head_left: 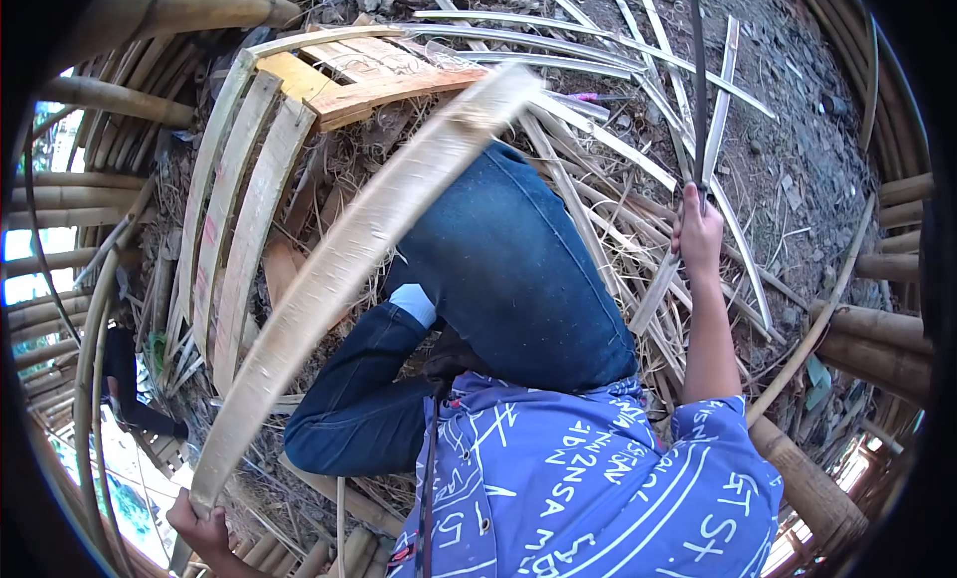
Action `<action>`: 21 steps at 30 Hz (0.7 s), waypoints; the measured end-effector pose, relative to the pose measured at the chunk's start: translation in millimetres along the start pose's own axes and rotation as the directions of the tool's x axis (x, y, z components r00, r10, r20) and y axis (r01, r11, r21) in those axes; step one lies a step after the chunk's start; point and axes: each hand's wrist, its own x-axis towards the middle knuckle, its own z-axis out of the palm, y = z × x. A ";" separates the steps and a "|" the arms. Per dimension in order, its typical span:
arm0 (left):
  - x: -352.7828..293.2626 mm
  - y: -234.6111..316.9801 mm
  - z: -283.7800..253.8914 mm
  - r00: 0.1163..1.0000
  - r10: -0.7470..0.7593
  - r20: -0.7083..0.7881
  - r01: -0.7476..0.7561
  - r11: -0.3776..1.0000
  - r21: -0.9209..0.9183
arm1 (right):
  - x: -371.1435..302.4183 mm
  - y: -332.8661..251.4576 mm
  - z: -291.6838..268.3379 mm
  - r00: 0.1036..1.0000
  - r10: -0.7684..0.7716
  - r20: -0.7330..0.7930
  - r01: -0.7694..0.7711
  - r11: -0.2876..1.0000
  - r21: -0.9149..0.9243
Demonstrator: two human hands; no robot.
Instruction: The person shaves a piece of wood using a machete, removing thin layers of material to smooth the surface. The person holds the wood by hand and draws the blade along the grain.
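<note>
My left hand [202, 526] is closed around the near end of a long, flat, pale bamboo strip [339, 259], down at the lower left. The strip slants up to the right across my bent knee, and its far end lies over the edge of a low slatted wooden stand [399, 88]. At the right, my right hand [701, 231] grips a machete with a long dark blade [700, 110], held upright and apart from the strip. The machete's handle is mostly hidden in my fist.
Split bamboo strips [598, 55] and thin shavings [623, 219] litter the ground beyond and right of my knee. Bamboo poles [120, 102] line the left, with more poles [882, 339] at the right. A dark shape [135, 389] at far left is unclear.
</note>
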 end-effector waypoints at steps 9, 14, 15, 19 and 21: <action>7.6 21.5 -25.6 0.973 0.211 0.092 -0.224 0.958 0.180 | -56.3 -94.0 -0.7 0.937 -0.199 0.286 0.156 0.974 0.167; 8.7 -1.1 -18.8 0.930 0.364 -0.058 -0.338 0.905 0.259 | -82.7 -104.2 1.6 0.868 -0.194 0.457 0.207 0.978 0.021; 7.8 -2.6 -21.9 0.916 0.398 -0.048 -0.370 0.886 0.280 | -82.8 -104.0 5.2 0.867 -0.195 0.458 0.209 0.978 0.019; 5.6 39.4 -38.5 0.920 0.390 0.027 -0.307 0.678 0.668 | -82.6 -104.6 26.5 0.849 -0.161 0.503 0.259 0.957 -0.132; -0.3 0.0 -32.0 0.879 0.475 -0.038 -0.310 0.631 0.711 | -75.7 -98.2 28.3 0.847 -0.137 0.513 0.248 0.956 -0.155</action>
